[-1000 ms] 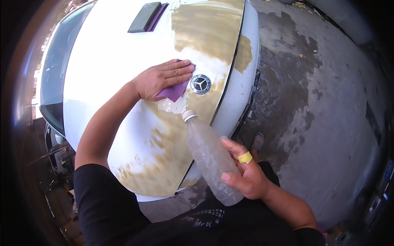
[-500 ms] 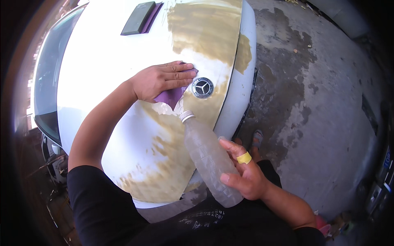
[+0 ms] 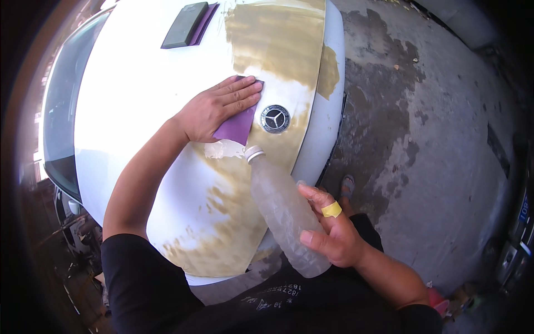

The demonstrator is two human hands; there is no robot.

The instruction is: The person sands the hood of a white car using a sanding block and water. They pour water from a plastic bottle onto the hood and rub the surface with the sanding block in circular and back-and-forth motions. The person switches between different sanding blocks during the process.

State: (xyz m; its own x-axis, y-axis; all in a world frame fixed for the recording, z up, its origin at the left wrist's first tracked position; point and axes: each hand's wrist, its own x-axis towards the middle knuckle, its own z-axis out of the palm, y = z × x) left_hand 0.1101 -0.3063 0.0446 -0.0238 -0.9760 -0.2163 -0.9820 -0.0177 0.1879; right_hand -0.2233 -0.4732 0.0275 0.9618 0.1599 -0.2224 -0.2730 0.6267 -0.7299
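My left hand (image 3: 214, 111) lies with its fingers together and flat on a purple sheet of sandpaper (image 3: 238, 127), pressing it against the white car bonnet (image 3: 139, 72). The sheet's lower corner pokes out below the palm, beside a milky wet patch (image 3: 223, 149). Just right of the sheet sits a round chrome emblem (image 3: 275, 118). In my right hand (image 3: 340, 239), which has yellow tape on one finger, is a cloudy plastic bottle (image 3: 286, 214). The bottle leans, its white cap pointing up at the sandpaper and close to its corner.
A dark grey sanding block (image 3: 187, 25) rests on another purple sheet (image 3: 204, 25) at the bonnet's far side. Tan patches (image 3: 272, 39) show through the white paint. The windscreen (image 3: 75, 106) is at the left; wet concrete floor (image 3: 378, 111) lies to the right.
My left hand has shifted slightly, and the sandpaper, creased and pointed before, now lies flatter with more of it showing. The bottle has barely moved.
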